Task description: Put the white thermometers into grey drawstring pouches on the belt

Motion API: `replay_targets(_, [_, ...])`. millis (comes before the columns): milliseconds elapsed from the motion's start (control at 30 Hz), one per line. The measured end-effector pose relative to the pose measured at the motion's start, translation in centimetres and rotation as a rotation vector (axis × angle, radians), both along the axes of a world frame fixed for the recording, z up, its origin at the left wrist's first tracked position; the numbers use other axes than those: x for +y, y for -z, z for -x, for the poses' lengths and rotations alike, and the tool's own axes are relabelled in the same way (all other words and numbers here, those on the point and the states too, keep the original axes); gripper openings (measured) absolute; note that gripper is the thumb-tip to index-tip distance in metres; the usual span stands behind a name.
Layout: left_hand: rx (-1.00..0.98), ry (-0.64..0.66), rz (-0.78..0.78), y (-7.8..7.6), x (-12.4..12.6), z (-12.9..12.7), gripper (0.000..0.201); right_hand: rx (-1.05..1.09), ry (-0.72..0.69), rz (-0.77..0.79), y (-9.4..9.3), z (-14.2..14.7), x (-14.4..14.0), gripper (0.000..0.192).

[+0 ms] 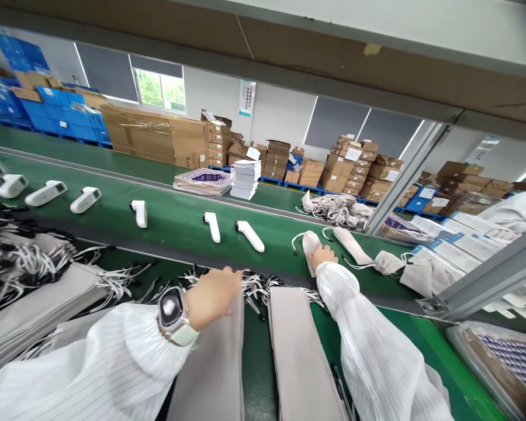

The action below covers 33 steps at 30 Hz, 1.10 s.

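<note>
1. Resting at the lower middle of the frame, the left hand [213,295] lies flat on the top end of a stack of grey pouches [210,362]; its fingers are spread loosely and grip nothing. A smartwatch [172,310] with a pale strap sits on that wrist, above a white pin-striped sleeve.
2. The right hand [322,256] reaches to the centre right, onto the green conveyor belt [166,213], fingers curled over a soft grey drawstring pouch [310,244] whose white cord loops out to its left.
3. A second stack of grey pouches [300,356], matte and flat-pressed, runs down the lower middle, with black-tipped white cords fanning from its upper end.
4. More pouch piles [30,298] with tangled cords fill the lower left.
5. White plastic handheld thermometers [251,235], smooth and L-shaped, lie spaced along the belt from the far left to the centre.
6. Filled pouches [388,262], lumpy and rounded, lie on the belt at the right.
7. A stack of white booklets [245,178] stands beyond the belt at upper centre; brown cardboard cartons [158,137] line the back wall.
</note>
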State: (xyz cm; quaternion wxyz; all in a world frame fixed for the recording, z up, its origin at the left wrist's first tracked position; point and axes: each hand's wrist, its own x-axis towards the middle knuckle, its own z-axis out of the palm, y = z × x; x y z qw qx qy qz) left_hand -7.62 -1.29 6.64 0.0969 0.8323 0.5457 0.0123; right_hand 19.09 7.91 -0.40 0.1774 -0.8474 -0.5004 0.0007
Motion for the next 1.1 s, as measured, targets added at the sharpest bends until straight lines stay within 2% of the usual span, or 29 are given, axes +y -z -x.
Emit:
replay_targets(67, [-0.015,0.087,-0.062,0.8,-0.4,-1.0,0.040,-0.072,-0.067,-0.022,-0.2,0.7,0.2,0.048])
replay_targets(200, [-0.026,0.159,-0.129,1.8,-1.6,-3.0,0.016,-0.087,-0.460,-0.040,-1.1,4.0,0.8,0.049])
replay_targets(300, [0.000,0.165,-0.131,1.6,-2.3,-3.4,0.018,-0.064,-0.648,0.030,-0.7,7.4,1.6,0.067])
replay_targets(367, [0.031,0.145,-0.134,1.2,-2.6,-3.3,0.026,0.044,-0.671,0.049,-0.2,9.0,2.3,0.077])
replay_targets(400, [0.045,0.124,-0.141,0.9,-2.6,-3.3,0.027,0.121,-0.657,0.044,0.0,9.4,2.7,0.075])
replay_targets(533, [0.087,-0.017,-0.206,0.5,-2.5,-3.3,0.024,0.357,-0.576,-0.029,0.4,8.9,4.1,0.041])
replay_targets(600, [0.100,-0.056,-0.229,0.5,-2.4,-3.2,0.021,0.471,-0.538,-0.072,0.0,8.0,4.4,0.037])
replay_targets(733, [0.151,0.037,-0.177,-0.3,-1.9,-2.1,0.016,0.752,-0.559,-0.180,-2.3,7.0,3.8,0.047])
replay_targets(833, [0.204,0.125,-0.072,-1.4,-1.5,-0.7,0.015,1.215,-0.734,-0.354,-5.5,7.0,2.1,0.072])
replay_targets(900, [0.168,0.150,-0.031,-2.0,-1.4,-0.1,0.011,1.471,-0.861,-0.390,-7.7,7.3,0.5,0.088])
replay_targets(1000, [0.006,0.154,-0.079,-2.6,-1.4,0.1,0.011,1.548,-0.940,-0.354,-10.2,8.0,-1.8,0.090])
replay_targets(1100, [-0.232,0.125,-0.108,-3.1,-1.6,-0.2,0.022,1.534,-0.955,-0.366,-11.4,8.8,-3.3,0.086])
